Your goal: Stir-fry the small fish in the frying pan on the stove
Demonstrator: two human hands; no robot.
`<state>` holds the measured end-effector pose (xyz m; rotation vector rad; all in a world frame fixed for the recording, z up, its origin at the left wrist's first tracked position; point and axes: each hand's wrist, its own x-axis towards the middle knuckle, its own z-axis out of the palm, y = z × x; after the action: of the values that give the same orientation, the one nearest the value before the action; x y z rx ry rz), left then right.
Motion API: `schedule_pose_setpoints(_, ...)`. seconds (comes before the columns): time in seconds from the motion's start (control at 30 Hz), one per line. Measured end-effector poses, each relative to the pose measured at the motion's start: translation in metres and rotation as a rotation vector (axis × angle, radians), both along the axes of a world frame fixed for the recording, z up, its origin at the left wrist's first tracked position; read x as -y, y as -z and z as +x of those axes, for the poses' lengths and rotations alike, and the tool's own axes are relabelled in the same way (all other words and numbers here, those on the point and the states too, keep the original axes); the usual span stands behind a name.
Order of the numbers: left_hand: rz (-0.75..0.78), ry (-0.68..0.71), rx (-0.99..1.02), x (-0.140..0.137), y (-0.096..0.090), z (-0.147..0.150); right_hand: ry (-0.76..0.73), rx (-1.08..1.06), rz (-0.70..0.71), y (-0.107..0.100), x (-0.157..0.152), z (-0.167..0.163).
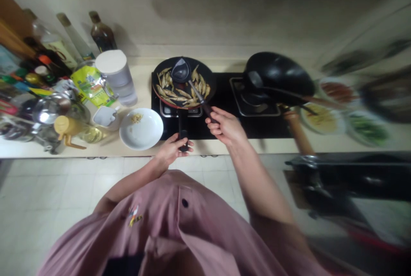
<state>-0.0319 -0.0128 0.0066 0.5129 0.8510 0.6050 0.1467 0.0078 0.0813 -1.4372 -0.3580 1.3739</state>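
A dark frying pan [184, 103] sits on the left burner, with several small browned fish [201, 85] lying around its inside. My left hand [171, 147] is closed around the pan's black handle, at the counter's front edge. In my right hand [226, 126] is the dark grip of a spatula [201, 96], held at the right of the pan. The spatula's dark, scoop-like head [180, 70] is over the back middle of the pan, among the fish; whether it touches the pan I cannot tell. Left of the pan stands a white plate [149, 134] with a little chopped, pale yellow food.
A black wok [279, 74] with a wooden handle and a utensil in it stands on the right burner. Plates of red, yellow and green food [367, 129] lie beyond it. Leftward are a lidded pitcher [117, 76], a yellow-topped oil bottle [69, 127], a green bag [91, 81] and several bottles.
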Motion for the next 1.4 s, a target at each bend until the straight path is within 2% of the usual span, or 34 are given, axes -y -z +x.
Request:
schedule_pose_setpoints(0.33,0.007,0.001,0.011,-0.001,0.000,-0.001,-0.106,0.288,0.076,0.004,0.008,-0.005)
schedule_pose_setpoints(0.7,0.006,0.003,0.012,-0.001,0.001,0.000,-0.011,-0.090,-0.059,-0.014,0.000,0.002)
schedule_pose_setpoints(0.9,0.007,0.004,0.020,-0.001,0.001,-0.001,0.009,-0.121,-0.076,-0.016,0.000,0.005)
schedule_pose_setpoints(1.13,0.016,0.009,0.020,-0.001,-0.001,-0.001,-0.058,-0.195,-0.102,-0.015,-0.008,0.011)
schedule_pose_setpoints(1.4,0.016,0.021,0.015,-0.001,-0.007,-0.002,-0.102,-0.071,-0.194,-0.034,-0.005,0.023)
